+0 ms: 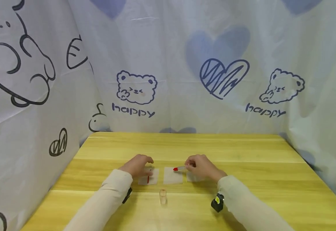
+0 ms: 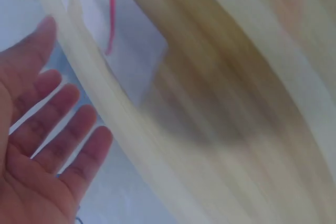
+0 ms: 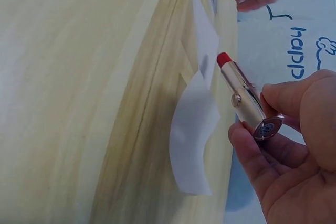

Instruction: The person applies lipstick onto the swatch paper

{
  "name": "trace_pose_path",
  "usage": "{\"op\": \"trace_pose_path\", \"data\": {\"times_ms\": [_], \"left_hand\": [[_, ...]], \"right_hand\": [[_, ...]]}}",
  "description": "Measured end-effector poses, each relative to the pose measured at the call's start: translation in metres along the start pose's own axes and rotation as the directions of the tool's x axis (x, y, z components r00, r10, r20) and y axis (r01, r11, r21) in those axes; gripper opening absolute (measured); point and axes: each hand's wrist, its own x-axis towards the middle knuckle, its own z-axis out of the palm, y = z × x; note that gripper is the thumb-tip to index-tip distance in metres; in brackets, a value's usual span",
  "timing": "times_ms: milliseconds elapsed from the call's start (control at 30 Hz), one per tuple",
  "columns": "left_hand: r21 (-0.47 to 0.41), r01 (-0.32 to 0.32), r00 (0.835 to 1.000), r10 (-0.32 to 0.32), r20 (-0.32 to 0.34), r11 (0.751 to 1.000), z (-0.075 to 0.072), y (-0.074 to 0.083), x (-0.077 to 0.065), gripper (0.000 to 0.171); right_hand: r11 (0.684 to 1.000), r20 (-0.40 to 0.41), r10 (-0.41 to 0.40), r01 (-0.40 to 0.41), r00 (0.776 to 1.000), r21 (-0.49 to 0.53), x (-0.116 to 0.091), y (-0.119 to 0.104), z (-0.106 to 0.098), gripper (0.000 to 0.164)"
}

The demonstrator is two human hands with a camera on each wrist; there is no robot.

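Note:
A lipstick (image 1: pixel 181 167) with a red tip and a metallic gold tube is pinched between the thumb and fingers of my right hand (image 1: pixel 201 166). Its tip points left, over the middle white paper piece (image 1: pixel 172 178); in the right wrist view the lipstick (image 3: pixel 243 90) shows its round base. My left hand (image 1: pixel 137 165) is over the left paper (image 1: pixel 154 179), which bears a short red line (image 1: pixel 148 179). Fingers of the left hand (image 2: pixel 55 124) spread loosely in the left wrist view, holding nothing. Partly under the right hand lies a third paper (image 1: pixel 191 176).
A small clear, pinkish cap (image 1: pixel 163 197) stands on the wooden table (image 1: pixel 185 146) in front of the middle paper. White curtains (image 1: pixel 173 89) with bear and heart drawings hang behind the table and at its sides.

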Motion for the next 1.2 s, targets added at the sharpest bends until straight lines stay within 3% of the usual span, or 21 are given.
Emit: {"op": "trace_pose_path", "data": {"times_ms": [300,733,967,1200], "left_hand": [[-0.024,-0.083,0.996,0.083,0.021,0.996,0.013,0.024,0.015,0.045],[-0.004,-0.025,0.998,0.025,0.062,1.0,0.026,0.04,0.026,0.045],[0.032,-0.057,0.997,0.055,0.063,0.998,0.029,0.041,0.029,0.04],[0.054,-0.041,0.997,0.037,0.069,0.998,0.029,0.042,0.028,0.04]], "right_hand": [[1.0,-0.057,0.014,-0.014,0.998,-0.003,0.0,0.0,0.007,0.008],[1.0,-0.101,0.017,-0.018,0.995,-0.011,0.003,0.001,0.016,0.006],[0.999,-0.108,0.04,-0.044,0.993,-0.033,0.003,0.002,0.019,0.004],[0.998,-0.11,0.034,-0.04,0.993,-0.049,0.003,0.0,0.019,0.006]]}}
